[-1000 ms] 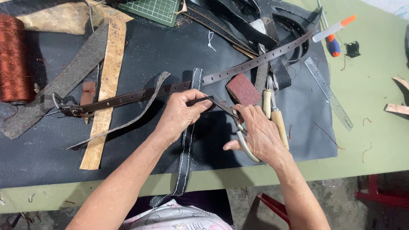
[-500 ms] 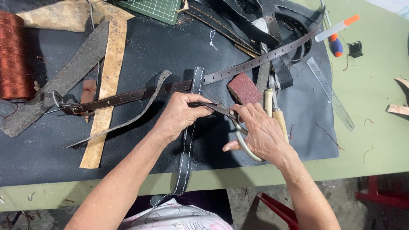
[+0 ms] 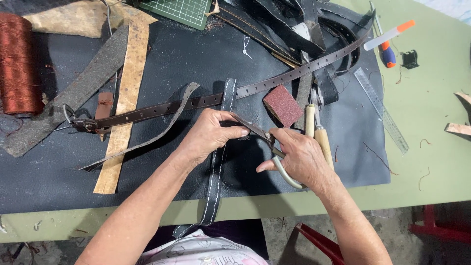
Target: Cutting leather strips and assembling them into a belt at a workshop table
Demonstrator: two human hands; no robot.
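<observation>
Left hand (image 3: 208, 135): fingers closed, pinching the stitched dark strap (image 3: 218, 162) on the worktop (image 3: 431, 103). Right hand (image 3: 299, 157): fingers wrapped through the scissors (image 3: 262, 137), blades meeting the strap beside the left fingertips.

this looks like a workshop where someone makes leather things, because the green table (image 3: 431, 108) has a big dark leather sheet (image 3: 196, 59), belts with holes (image 3: 304, 68), a spool of red-brown thread (image 3: 18, 64), a green cutting mat (image 3: 184, 11), a ruler (image 3: 381, 109) and scissors (image 3: 267, 140).
</observation>
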